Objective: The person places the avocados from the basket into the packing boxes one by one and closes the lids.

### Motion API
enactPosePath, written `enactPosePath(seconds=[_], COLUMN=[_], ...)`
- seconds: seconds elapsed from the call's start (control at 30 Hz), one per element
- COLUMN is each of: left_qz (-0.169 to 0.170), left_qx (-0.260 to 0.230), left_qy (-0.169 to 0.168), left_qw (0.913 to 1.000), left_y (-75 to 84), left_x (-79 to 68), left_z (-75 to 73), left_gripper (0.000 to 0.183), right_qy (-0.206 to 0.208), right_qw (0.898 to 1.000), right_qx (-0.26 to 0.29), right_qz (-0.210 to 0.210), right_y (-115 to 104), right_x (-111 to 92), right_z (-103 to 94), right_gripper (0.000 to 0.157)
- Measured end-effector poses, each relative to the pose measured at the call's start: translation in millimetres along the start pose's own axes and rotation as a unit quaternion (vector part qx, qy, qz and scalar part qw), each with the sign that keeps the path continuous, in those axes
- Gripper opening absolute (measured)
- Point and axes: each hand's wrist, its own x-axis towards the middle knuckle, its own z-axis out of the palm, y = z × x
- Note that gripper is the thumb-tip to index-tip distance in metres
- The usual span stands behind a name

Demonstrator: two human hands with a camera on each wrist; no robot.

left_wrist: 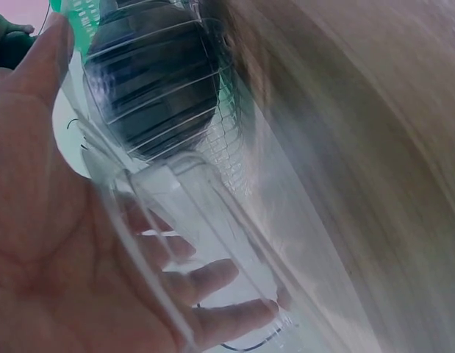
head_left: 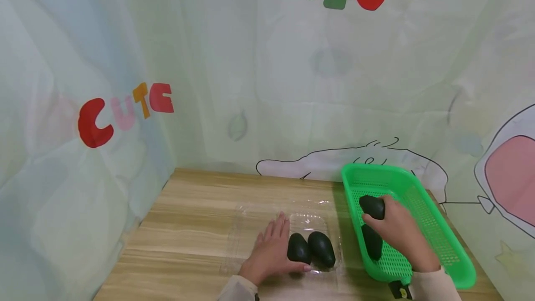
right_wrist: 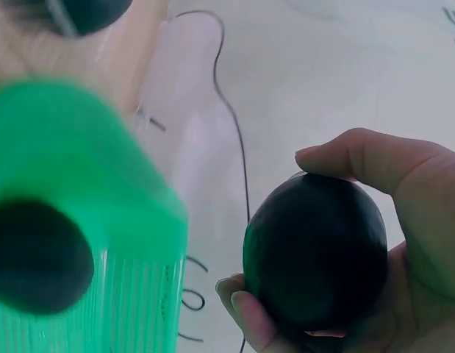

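My right hand point(head_left: 400, 229) grips a dark avocado point(head_left: 372, 206) over the green basket point(head_left: 449, 236); the right wrist view shows thumb and fingers curled round this avocado point(right_wrist: 315, 254). Below it, another dark avocado point(head_left: 371, 243) lies in the basket. Two more, a left avocado point(head_left: 298, 248) and a right avocado point(head_left: 321, 249), sit side by side in the clear plastic clamshell box point(head_left: 309, 221). My left hand point(head_left: 269, 251) rests with fairly straight fingers on the box, beside the left avocado. Through the plastic, its fingers point(left_wrist: 212, 283) show in the left wrist view.
The wooden table point(head_left: 188, 226) carries the box at centre and the basket at right. A printed cloth point(head_left: 271, 82) hangs behind and at both sides. A small black tag point(head_left: 400, 290) is at the basket's near end, by the right sleeve point(head_left: 432, 286).
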Motion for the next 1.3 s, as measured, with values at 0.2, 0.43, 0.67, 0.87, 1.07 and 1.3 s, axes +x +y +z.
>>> enactPosePath(seconds=[0.2, 0.43, 0.67, 0.87, 1.07, 1.3], left_qz=[0.001, -0.002, -0.002, -0.007, -0.007, -0.008], left_qx=[0.005, 0.009, 0.012, 0.015, 0.012, 0.006], left_qy=[0.001, -0.002, -0.002, -0.005, -0.008, -0.014], left_qw=[1.0, 1.0, 0.9999, 0.9999, 0.9999, 0.9999], left_y=[0.7, 0.2, 2.2, 3.4, 3.7, 3.1], left_x=[0.1, 0.2, 0.6, 1.0, 0.3, 0.6], left_z=[-1.6, -1.0, -2.1, -3.4, -4.6, -4.3], left_gripper=[0.136, 0.137, 0.135, 0.133, 0.132, 0.132], right_qy=[0.005, 0.016, 0.012, 0.023, 0.041, 0.037], right_qw=[1.0, 0.998, 0.998, 0.999, 0.997, 0.995], right_qx=[0.026, 0.052, 0.054, 0.048, 0.066, 0.09], right_qz=[0.011, 0.008, 0.015, 0.01, 0.006, 0.001], right_y=[-16.7, -35.3, -51.7, -63.9, -72.5, -84.3], right_x=[-2.5, 3.3, 6.6, 9.9, 16.2, 18.9], right_z=[18.1, 47.1, 71.7, 94.6, 115.8, 130.9], right_gripper=[0.072, 0.064, 0.067, 0.066, 0.066, 0.062])
